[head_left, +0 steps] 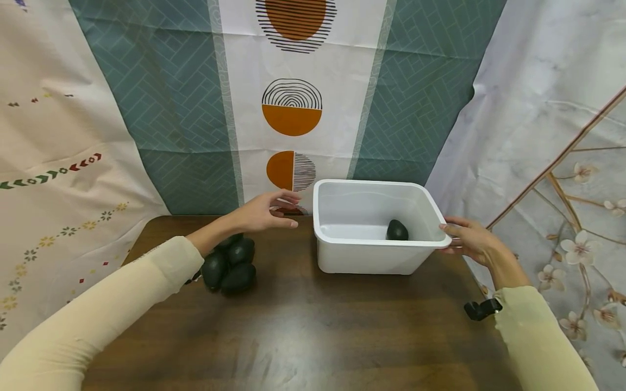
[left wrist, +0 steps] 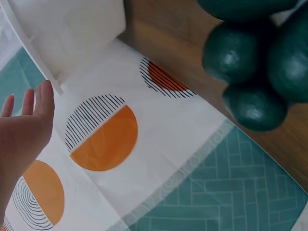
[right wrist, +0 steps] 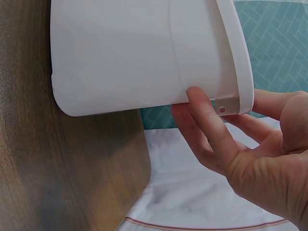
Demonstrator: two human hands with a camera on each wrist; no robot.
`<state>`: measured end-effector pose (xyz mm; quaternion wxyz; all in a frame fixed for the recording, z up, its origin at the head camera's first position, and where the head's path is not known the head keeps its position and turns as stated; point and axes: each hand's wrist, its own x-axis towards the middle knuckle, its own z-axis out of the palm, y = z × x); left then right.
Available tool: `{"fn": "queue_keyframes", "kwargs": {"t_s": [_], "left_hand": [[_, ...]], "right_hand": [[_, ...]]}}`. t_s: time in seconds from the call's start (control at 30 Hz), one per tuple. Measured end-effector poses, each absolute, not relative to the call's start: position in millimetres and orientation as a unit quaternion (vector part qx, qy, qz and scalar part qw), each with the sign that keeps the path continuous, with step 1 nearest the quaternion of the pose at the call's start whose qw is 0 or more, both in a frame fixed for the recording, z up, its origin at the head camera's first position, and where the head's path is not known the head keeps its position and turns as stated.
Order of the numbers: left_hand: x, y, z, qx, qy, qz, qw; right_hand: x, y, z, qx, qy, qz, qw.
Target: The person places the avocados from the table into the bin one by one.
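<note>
A white plastic bin stands toward the back of the table with one dark green avocado inside, at its right. My right hand holds the bin's right end by the rim; in the right wrist view its fingers lie against the outer wall below the lip. Just left of the bin, my left hand is raised with nothing in it, fingers extended toward the rim. Several more avocados are clustered on the table below my left forearm, which partly hides them.
The brown wooden table has its back edge against a patterned cloth. A white floral cloth hangs at the right, close to my right arm. Another cloth hangs on the left.
</note>
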<state>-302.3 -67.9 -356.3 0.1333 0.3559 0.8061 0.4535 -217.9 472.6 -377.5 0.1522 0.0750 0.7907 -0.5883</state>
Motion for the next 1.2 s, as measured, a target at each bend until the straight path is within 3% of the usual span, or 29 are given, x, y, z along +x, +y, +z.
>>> {"fn": "queue_keyframes", "kwargs": {"t_s": [1.2], "left_hand": [[-306.5,-97.7,-371.1,0.326,0.825,0.443,0.131]], "right_hand": [[-229.6,477.6,-377.9,0.069,0.788,-0.592,0.153]]}}
